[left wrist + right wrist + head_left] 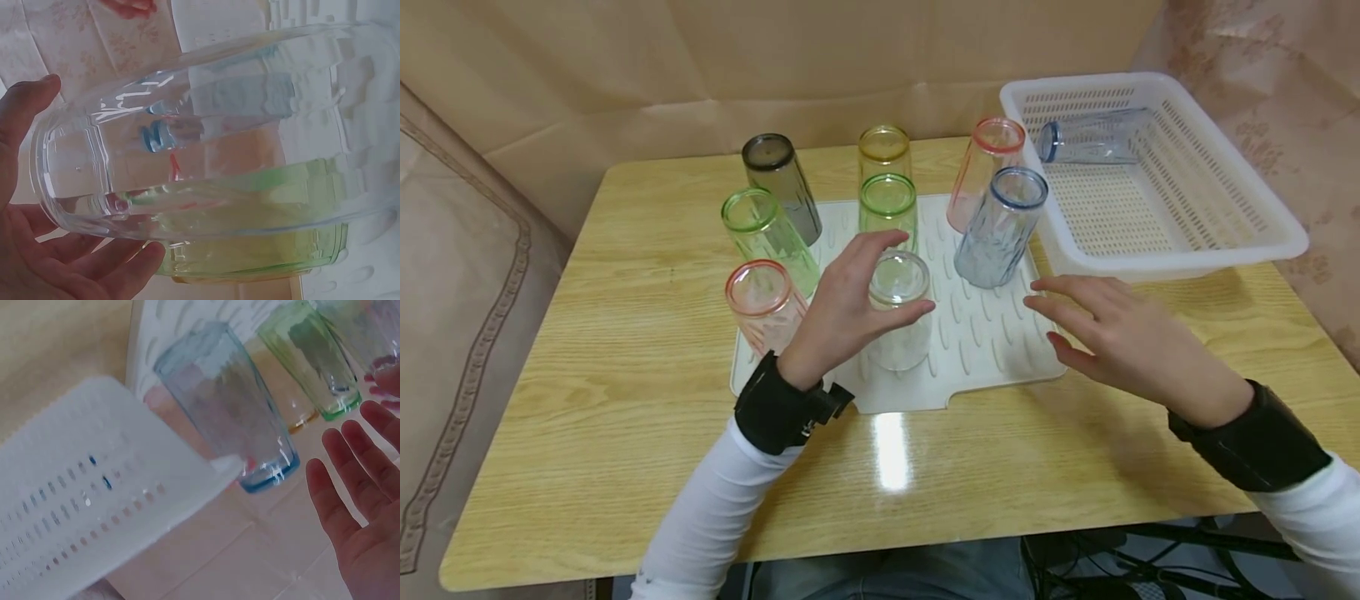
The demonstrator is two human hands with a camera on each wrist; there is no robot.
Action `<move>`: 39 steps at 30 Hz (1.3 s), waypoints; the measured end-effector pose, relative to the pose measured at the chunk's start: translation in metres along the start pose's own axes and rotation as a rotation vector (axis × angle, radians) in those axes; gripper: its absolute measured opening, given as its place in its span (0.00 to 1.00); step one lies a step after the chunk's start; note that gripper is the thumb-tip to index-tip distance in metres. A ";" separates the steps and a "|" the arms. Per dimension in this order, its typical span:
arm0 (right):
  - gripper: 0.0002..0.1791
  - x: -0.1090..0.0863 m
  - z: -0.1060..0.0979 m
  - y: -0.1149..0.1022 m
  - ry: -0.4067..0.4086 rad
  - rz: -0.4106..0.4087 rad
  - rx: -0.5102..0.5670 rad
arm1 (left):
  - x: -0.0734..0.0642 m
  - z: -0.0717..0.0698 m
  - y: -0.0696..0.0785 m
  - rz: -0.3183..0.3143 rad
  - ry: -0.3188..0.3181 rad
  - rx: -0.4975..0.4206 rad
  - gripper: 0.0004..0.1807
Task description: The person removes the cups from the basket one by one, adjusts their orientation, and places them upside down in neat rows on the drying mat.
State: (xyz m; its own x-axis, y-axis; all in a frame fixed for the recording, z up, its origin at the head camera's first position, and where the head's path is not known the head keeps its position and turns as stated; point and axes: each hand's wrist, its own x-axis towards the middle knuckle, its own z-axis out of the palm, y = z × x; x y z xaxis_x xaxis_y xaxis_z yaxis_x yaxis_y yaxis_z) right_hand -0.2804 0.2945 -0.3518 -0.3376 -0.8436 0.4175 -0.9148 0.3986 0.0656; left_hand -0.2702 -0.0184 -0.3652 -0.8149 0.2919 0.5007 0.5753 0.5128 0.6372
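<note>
A clear glass (904, 346) stands upside down at the front middle of a white draining mat (977, 367). Around its upper end, my left hand (842, 304) spreads thumb and fingers apart; in the left wrist view the glass (219, 137) lies between them, and I cannot tell whether they touch it. My right hand (1120, 342) hovers over the mat's right edge, its fingers extended and holding nothing. Nearest to it are a blue glass (1000, 233) and a white basket (1180, 265). Behind the clear glass stands a green glass (889, 208).
Left on the mat are a black glass (782, 183), another green glass (771, 242) and a pink glass (762, 304). A yellow glass (884, 150) and another pink glass (988, 171) stand at the back. One blue glass (1097, 137) lies sideways inside the basket. Everything rests on a wooden table (625, 417).
</note>
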 end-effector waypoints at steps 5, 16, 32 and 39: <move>0.31 0.011 -0.017 0.014 0.023 0.026 -0.070 | -0.005 -0.003 0.000 -0.031 -0.013 -0.018 0.41; 0.30 0.031 -0.035 0.082 0.039 0.131 -0.053 | -0.015 -0.009 -0.003 -0.053 0.011 -0.012 0.43; 0.36 0.049 -0.031 0.169 -0.274 0.453 -0.030 | -0.022 -0.017 0.014 0.084 0.056 0.002 0.42; 0.36 0.054 -0.020 0.193 -0.375 0.499 -0.063 | -0.031 -0.018 0.023 0.084 0.060 -0.013 0.43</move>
State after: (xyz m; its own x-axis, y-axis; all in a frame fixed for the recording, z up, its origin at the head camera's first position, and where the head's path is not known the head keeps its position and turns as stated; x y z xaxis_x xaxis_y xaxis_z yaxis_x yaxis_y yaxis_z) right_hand -0.4710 0.3334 -0.2986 -0.7861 -0.6145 0.0658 -0.6157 0.7880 0.0032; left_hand -0.2304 -0.0302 -0.3563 -0.7580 0.2845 0.5869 0.6429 0.4778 0.5987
